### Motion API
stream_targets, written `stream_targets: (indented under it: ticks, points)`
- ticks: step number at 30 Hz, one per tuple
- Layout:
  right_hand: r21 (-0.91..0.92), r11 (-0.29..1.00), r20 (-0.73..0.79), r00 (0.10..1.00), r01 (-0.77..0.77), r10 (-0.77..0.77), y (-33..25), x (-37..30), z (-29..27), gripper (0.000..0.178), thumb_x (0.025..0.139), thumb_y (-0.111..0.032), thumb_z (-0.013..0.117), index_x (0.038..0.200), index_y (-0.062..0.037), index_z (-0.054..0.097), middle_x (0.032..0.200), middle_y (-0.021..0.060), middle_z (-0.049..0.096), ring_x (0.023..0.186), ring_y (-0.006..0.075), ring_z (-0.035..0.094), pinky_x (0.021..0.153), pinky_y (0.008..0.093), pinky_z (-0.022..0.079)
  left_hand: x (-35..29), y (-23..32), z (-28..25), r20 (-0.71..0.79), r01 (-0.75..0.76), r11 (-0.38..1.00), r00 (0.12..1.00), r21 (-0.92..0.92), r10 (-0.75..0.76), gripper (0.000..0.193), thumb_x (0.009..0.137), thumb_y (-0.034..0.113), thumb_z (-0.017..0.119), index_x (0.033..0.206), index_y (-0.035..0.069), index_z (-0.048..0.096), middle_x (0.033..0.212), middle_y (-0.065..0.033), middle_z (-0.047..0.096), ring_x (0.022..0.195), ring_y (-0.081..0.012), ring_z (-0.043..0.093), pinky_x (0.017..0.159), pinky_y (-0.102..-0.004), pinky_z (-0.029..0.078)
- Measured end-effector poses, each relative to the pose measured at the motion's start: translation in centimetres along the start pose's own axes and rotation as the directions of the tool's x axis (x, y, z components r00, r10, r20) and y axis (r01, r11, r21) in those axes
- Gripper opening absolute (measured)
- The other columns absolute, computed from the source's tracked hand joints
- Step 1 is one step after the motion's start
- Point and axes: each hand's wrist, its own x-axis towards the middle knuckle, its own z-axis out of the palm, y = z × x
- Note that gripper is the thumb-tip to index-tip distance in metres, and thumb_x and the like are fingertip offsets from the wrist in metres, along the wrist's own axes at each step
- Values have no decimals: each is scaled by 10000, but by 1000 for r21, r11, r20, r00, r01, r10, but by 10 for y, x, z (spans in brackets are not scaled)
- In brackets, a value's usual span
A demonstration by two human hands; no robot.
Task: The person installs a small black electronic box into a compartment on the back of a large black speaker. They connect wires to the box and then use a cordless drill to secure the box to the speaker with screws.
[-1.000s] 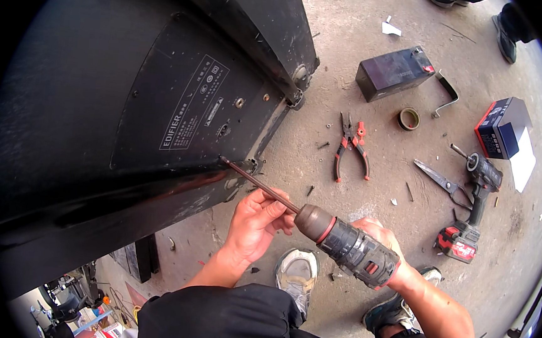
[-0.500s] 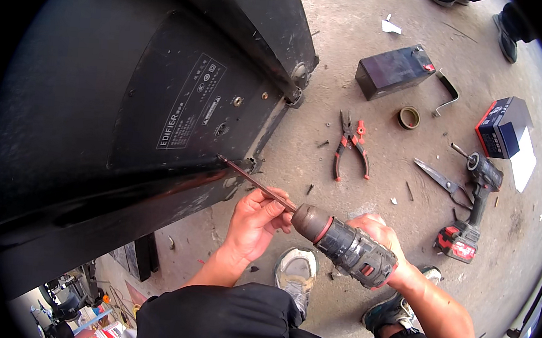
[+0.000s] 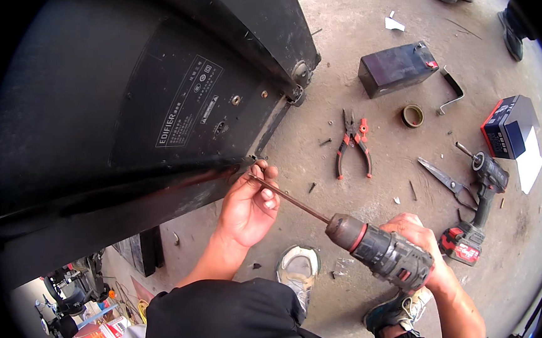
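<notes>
My right hand (image 3: pixel 414 232) is closed around the grip of a dark cordless drill (image 3: pixel 381 252) with a red ring behind its chuck. From the chuck a long driver bit (image 3: pixel 294 202) points up and left. Its tip lies among the curled fingers of my left hand (image 3: pixel 249 208), which pinches it; any small screw there is hidden. Just beyond my left fingers stands a large black speaker cabinet (image 3: pixel 91 131) with a printed back panel, a socket and small screw holes. The bit's tip is off the panel, near the cabinet's lower edge.
Red-and-black pliers (image 3: pixel 354 146), a black battery (image 3: pixel 398 70), a tape roll (image 3: pixel 412 116), a bent metal handle (image 3: pixel 453 94), scissors (image 3: pixel 443 180), a second power driver (image 3: pixel 481 199) and a box (image 3: pixel 509 126) lie on the concrete floor. Another person's shoe (image 3: pixel 511 38) is at top right.
The drill has moved right and slightly down, pulling the bit tip away from the cabinet panel. My left hand has slid from beside the chuck up to the bit's tip.
</notes>
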Motion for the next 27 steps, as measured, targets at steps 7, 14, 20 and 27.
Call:
stream_targets:
  ticks: [7, 14, 20, 27]
  points:
    - [59, 970, -32, 971, -236, 238, -6, -16, -11, 437, 614, -101, 809, 1034, -32, 710, 991, 88, 722, 929, 252, 651, 906, 363, 482, 3, -3, 10, -126, -10, 995, 992, 96, 22, 129, 1018, 161, 523, 1079, 76, 600, 1089, -91, 650, 817, -129, 636, 734, -256, 556]
    - [43, 973, -4, 974, -226, 227, -4, -14, -14, 455, 618, -109, 802, 1059, -45, 710, 1008, 85, 720, 927, 254, 643, 911, 359, 480, 2, -6, 16, -111, -93, 979, 987, 183, 114, 150, 1024, 159, 513, 1063, 60, 619, 1074, -72, 657, 816, -111, 650, 692, -230, 573]
    - [105, 925, 53, 931, -365, 362, -2, -23, -18, 381, 647, -100, 811, 1008, -54, 698, 947, 69, 704, 873, 219, 647, 834, 343, 516, -1, -7, 14, -81, -137, 927, 981, 349, 176, 118, 1021, 148, 521, 1070, 67, 591, 1072, -113, 659, 816, -133, 657, 727, -253, 562]
    - [519, 697, 127, 851, -495, 510, -22, -21, -2, 406, 745, -39, 790, 1124, -56, 644, 969, 31, 671, 875, 154, 640, 815, 344, 538, -5, -5, 20, -9, -225, 907, 970, 356, 244, 121, 1016, 170, 535, 1068, 72, 585, 1079, -118, 663, 840, -153, 670, 746, -277, 565]
